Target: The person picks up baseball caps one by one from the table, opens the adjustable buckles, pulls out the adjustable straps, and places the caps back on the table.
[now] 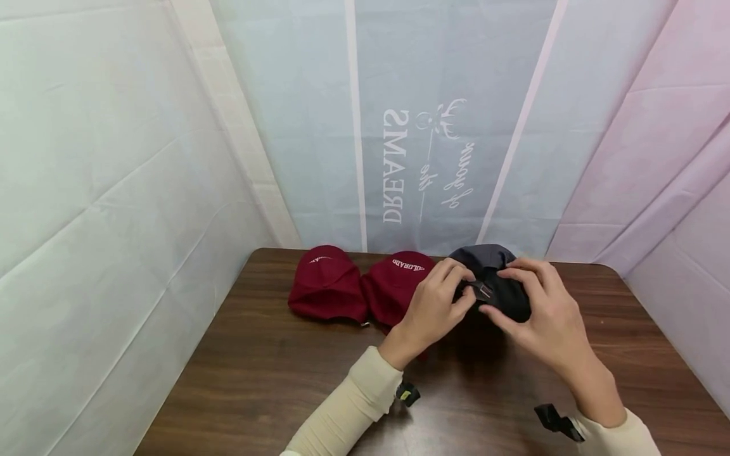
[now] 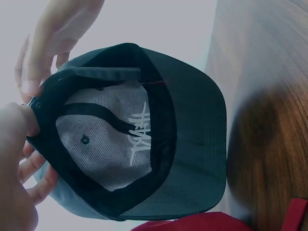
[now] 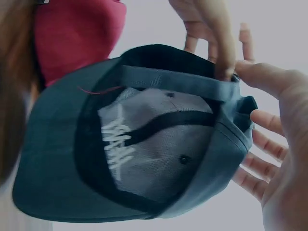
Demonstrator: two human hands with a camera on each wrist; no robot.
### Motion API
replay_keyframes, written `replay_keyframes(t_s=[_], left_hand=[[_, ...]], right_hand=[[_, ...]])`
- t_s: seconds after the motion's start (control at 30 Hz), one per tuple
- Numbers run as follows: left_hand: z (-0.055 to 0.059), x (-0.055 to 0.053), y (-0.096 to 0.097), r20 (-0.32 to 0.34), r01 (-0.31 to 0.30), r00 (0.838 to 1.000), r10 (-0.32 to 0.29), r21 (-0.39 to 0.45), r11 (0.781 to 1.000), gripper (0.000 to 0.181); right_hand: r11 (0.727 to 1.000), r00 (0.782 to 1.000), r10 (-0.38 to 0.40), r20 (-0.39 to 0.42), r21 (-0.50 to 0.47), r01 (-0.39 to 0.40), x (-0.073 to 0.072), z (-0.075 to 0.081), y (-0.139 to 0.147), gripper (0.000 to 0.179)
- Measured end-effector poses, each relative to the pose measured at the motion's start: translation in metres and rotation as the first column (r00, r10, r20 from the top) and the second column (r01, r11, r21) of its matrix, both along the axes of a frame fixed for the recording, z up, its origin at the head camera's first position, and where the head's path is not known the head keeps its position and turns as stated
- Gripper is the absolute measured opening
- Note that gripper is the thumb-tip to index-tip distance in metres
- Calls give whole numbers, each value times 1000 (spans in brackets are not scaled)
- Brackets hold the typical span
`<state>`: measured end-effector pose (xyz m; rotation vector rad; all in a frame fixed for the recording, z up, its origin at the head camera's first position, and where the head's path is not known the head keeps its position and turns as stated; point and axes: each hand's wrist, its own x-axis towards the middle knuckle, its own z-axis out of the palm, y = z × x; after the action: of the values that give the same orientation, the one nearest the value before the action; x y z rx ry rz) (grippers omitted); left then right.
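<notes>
A dark baseball cap (image 1: 485,254) is held above the back right of the table by both hands. Its underside faces the wrist cameras, showing a grey lining (image 2: 106,159) with white lettering and a flat dark brim (image 2: 202,139). My left hand (image 1: 435,299) pinches the cap's rear edge near the back strap (image 3: 178,82). On the other side of that opening my right hand (image 1: 547,313) grips the back of the cap, thumb at the edge and fingers on the outside of the crown.
Two dark red caps stand side by side at the back of the brown wooden table (image 1: 256,380): one at the left (image 1: 327,285), and one lettered COLORADO (image 1: 393,285), partly behind my left hand. A pale printed cloth (image 1: 422,63) hangs behind the table.
</notes>
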<state>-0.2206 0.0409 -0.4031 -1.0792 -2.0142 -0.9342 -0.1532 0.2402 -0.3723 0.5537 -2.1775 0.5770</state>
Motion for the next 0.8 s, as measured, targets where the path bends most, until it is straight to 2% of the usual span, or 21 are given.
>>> replay_keyframes(t_s=[0.1, 0.17, 0.37, 0.6, 0.7, 0.8], left_hand=[[2, 0, 0, 15, 7, 1000, -7, 11, 1000, 13], [3, 0, 0, 21, 14, 1000, -14, 22, 1000, 13], [5, -1, 0, 40, 46, 998, -49, 70, 997, 13], [11, 0, -2, 54, 78, 995, -84, 104, 992, 13], [14, 1, -2, 53, 87, 994, -93, 114, 990, 14], [17, 3, -4, 50, 91, 994, -97, 115, 989, 13]], right_hand=[[997, 1000, -24, 20, 69, 22, 1, -7, 0, 83], [996, 999, -34, -1, 85, 34, 0, -11, 1, 77], [997, 993, -73, -93, 22, 75, -2, -14, 5, 46], [997, 975, -76, -209, -38, 69, -1, -4, 3, 37], [996, 969, -73, -238, -68, 58, -1, 0, 1, 31], [994, 963, -76, -258, -91, 54, -1, 3, -1, 34]])
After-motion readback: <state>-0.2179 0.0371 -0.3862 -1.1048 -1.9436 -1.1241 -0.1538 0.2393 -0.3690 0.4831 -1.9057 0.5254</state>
